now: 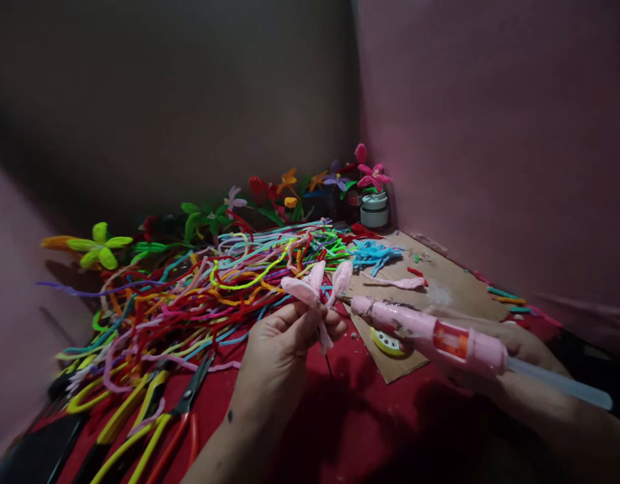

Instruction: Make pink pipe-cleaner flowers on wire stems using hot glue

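Left hand (282,343) pinching the pale-pink flower (302,290), right hand (529,346) gripping the glue gun (415,325), nozzle (346,298) close beside the petals!

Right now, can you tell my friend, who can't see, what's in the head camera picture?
A left hand pinches pale pink fuzzy petals; the right hand holds a pink glue gun, its tip close to them. Behind lies a heap of colorful fuzzy stems, with bright fuzzy flowers at the back.
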A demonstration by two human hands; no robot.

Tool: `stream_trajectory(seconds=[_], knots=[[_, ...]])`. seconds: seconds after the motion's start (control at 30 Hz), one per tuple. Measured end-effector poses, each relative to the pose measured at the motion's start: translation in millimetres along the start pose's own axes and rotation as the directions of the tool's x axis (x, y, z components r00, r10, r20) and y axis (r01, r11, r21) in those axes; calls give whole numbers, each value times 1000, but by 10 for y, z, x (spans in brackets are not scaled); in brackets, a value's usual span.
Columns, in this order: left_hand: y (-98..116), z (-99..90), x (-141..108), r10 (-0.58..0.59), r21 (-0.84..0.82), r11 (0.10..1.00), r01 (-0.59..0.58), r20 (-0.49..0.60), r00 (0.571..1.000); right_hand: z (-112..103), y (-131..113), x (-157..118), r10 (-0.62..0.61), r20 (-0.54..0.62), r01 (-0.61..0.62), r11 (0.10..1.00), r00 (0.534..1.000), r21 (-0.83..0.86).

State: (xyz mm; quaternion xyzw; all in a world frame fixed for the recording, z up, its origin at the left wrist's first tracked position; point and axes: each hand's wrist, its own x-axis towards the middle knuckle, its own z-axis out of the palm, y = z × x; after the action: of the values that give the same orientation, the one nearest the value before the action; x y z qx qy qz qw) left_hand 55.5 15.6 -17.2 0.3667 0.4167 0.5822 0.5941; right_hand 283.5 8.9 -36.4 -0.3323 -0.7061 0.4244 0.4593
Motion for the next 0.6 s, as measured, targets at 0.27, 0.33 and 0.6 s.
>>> stream_trajectory(seconds=[0.27,0.33,0.6], knots=[[-17,-41,21,-3,16,1000,2,23,1000,28,34,8,-101,36,101,995,994,4],[-15,-40,17,-8,9,1000,7,15,1000,43,-19,35,-108,43,108,994,993,6],[-18,-41,6,-1,13,1000,1,4,1000,22,17,1,-100,67,99,995,993,8]])
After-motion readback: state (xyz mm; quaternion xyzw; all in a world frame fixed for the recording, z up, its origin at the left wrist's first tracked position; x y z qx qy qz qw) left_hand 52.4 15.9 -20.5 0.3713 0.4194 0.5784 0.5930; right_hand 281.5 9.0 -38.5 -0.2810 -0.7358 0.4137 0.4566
